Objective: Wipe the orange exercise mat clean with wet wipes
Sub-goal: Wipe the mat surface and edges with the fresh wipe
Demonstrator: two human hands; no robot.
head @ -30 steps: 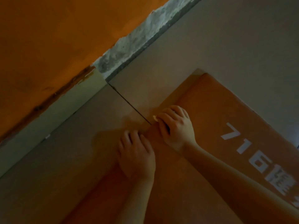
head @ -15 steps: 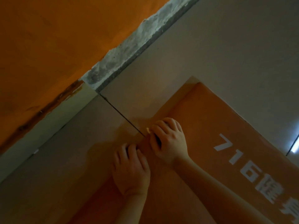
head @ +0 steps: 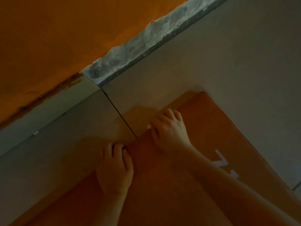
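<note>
The orange mat [head: 211, 128] lies on the grey tiled floor [head: 228, 62], and its short end is where both hands take it. The right hand [head: 169, 129] has its fingers curled over this end edge and grips it. A small pale spot shows at its fingertips, too small to tell what it is. The left hand [head: 114, 168] is just beside it, nearer to the person, and its bent fingers also clutch the same edge. If the edge is lifted from the floor, I cannot tell. Behind the right wrist, white printed signs [head: 226, 163] are on the mat. Beyond the fingers, a dark tile joint [head: 120, 116] runs away to a pale skirting [head: 48, 103], a rough grey strip [head: 138, 46] and an orange wall [head: 57, 38].
</note>
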